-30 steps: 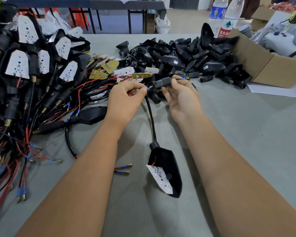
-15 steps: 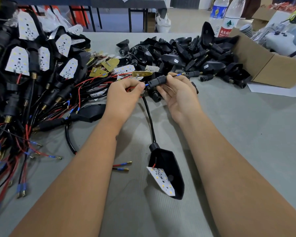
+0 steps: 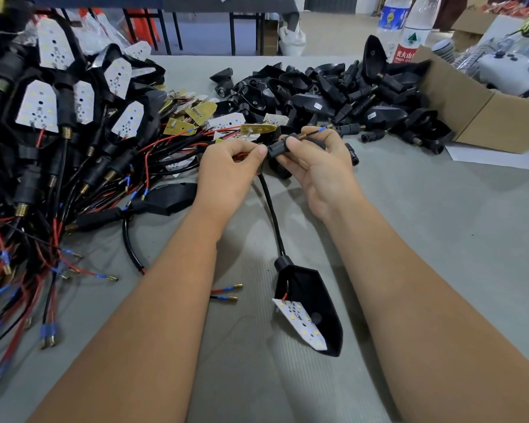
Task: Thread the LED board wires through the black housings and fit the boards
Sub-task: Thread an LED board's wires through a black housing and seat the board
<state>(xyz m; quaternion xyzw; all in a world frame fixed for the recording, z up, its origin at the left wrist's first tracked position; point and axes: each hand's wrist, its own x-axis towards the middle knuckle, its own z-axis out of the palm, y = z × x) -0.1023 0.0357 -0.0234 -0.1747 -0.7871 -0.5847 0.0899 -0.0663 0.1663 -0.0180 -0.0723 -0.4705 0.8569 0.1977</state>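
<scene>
Both hands meet above the grey table [image 3: 440, 239], working one black stem piece [image 3: 278, 148] between them. The left hand [image 3: 226, 169] pinches red and black wires [image 3: 242, 156] between thumb and curled fingers right at the near end of that stem piece, while the right hand [image 3: 318, 166] grips the stem from the other side, fingers curled round it. From the stem's far end a brass threaded tip [image 3: 301, 136] sticks out, and a thin wire with a blue sleeve [image 3: 319, 128] runs on past the right fingers. A black cable [image 3: 271, 215] drops from under the hands toward the viewer and ends at a black housing [image 3: 315, 303] lying on the table between the forearms; a white LED board [image 3: 300, 323] with red and black leads sits tilted at its open face, not seated flat. To the left lies a tangled heap of finished assemblies [image 3: 43, 132] with white boards and red and black wires; behind the hands is a pile of empty black housings [image 3: 333, 93], with a cardboard box [image 3: 483, 117] just right of it and two plastic bottles [image 3: 409, 35] behind
</scene>
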